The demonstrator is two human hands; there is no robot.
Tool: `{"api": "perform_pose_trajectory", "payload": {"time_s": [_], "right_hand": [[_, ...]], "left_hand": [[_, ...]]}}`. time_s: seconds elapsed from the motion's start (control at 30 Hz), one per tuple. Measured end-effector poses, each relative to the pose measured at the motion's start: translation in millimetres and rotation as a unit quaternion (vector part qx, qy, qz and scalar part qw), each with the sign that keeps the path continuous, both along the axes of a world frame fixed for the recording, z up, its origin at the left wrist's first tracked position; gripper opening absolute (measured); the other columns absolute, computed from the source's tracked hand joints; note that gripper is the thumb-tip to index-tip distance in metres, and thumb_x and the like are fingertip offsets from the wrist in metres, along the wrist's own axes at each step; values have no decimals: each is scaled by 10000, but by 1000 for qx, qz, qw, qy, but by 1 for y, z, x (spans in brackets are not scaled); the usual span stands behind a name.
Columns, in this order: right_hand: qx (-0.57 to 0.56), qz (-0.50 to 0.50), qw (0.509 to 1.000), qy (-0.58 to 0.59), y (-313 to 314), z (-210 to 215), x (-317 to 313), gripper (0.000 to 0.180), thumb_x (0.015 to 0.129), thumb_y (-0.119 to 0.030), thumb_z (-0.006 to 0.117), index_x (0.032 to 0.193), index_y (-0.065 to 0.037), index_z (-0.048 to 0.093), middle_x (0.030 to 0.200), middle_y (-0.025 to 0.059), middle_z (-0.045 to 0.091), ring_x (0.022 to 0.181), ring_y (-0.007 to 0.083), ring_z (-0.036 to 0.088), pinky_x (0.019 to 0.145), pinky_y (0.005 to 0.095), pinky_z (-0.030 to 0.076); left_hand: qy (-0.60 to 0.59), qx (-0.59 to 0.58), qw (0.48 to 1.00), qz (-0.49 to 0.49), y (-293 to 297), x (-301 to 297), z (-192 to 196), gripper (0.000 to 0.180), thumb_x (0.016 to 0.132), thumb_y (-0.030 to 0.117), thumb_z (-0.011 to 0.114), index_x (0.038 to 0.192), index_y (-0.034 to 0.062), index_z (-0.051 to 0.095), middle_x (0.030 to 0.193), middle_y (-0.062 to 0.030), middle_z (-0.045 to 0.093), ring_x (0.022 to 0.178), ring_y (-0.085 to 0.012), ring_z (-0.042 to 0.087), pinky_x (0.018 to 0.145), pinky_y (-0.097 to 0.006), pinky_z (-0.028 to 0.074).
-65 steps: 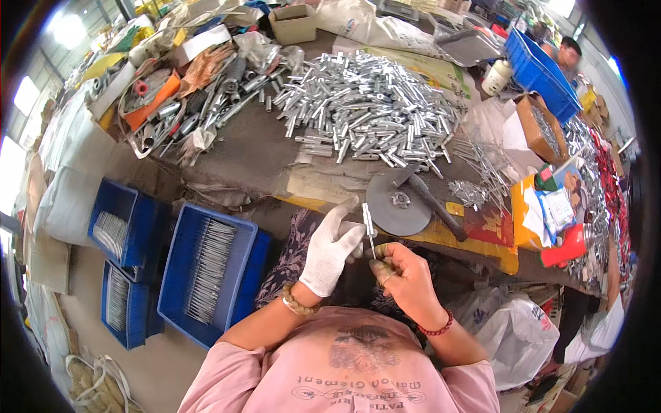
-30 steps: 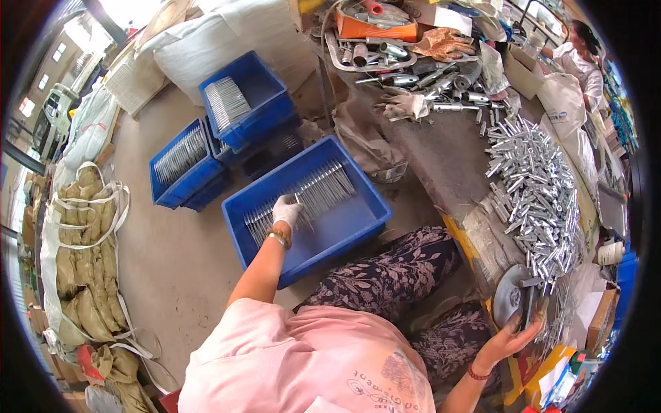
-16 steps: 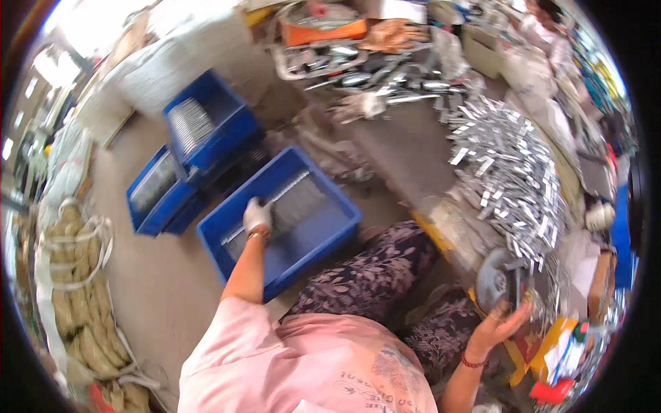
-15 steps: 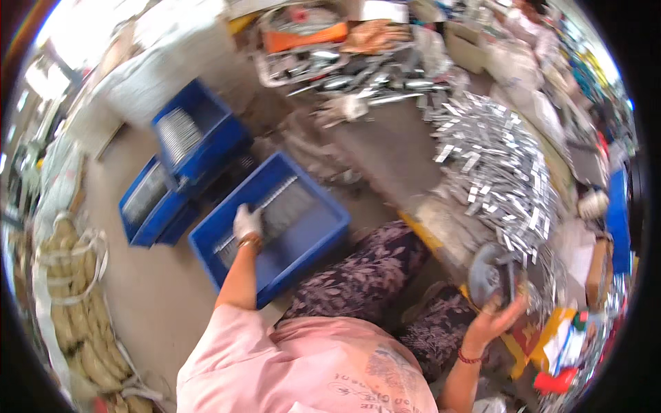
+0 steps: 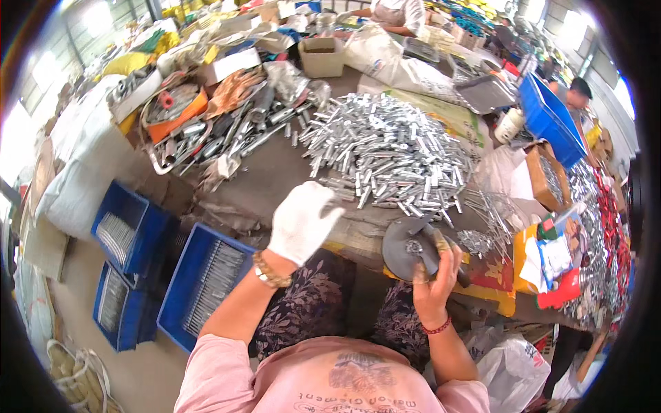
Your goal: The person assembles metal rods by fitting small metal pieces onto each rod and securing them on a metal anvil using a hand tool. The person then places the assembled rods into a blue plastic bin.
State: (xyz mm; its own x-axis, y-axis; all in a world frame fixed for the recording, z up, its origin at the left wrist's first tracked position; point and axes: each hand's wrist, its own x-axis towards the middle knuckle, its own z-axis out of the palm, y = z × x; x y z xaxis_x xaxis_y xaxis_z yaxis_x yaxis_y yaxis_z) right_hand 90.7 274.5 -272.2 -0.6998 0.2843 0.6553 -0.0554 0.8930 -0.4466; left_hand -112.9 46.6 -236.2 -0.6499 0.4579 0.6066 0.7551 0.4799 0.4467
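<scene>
Left hand (image 5: 303,220), white-gloved: raised over the table edge, fingers loosely curled, holding nothing, just short of the heap of short silver metal tubes (image 5: 389,148). Right hand (image 5: 432,279), bare: closed on the grey round metal disc tool (image 5: 407,246) at the table's near edge. Handling advice: keep the disc tool steady, pick one tube cleanly from the heap's near fringe. Blue plastic bin of thin metal rods (image 5: 206,282): on the floor, lower left

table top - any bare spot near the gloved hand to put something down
One bare patch of the table: grey strip above the gloved left hand, bordered by the tangle of dark metal tools on the left and the pile of silver metal pieces on the right. Rightward it is crowded: the right hand grips a round metal disc beside thin rods.
</scene>
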Motion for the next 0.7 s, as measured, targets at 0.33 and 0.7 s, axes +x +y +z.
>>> {"api": "perform_pose_trajectory", "payload": {"time_s": [0.33,0.7], "right_hand": [[-76,12,997,-4,-8,36,33,544,848,-111,789,1374,-30,673,1249,180,644,1140,406,590,1025,491,484],[118,-246,944,-187,156,41,59,225,806,-21,734,1030,-23,727,1035,207,707,987,423,701,866,523,570]], "left_hand": [[10,-125,988,85,70,-9,-6,213,742,242,848,789,65,738,1029,-135,696,997,-352,662,871,-470,549],[8,-61,988,-141,51,32,24,181,818,211,859,808,75,739,952,-103,697,979,-334,673,886,-437,558]]}}
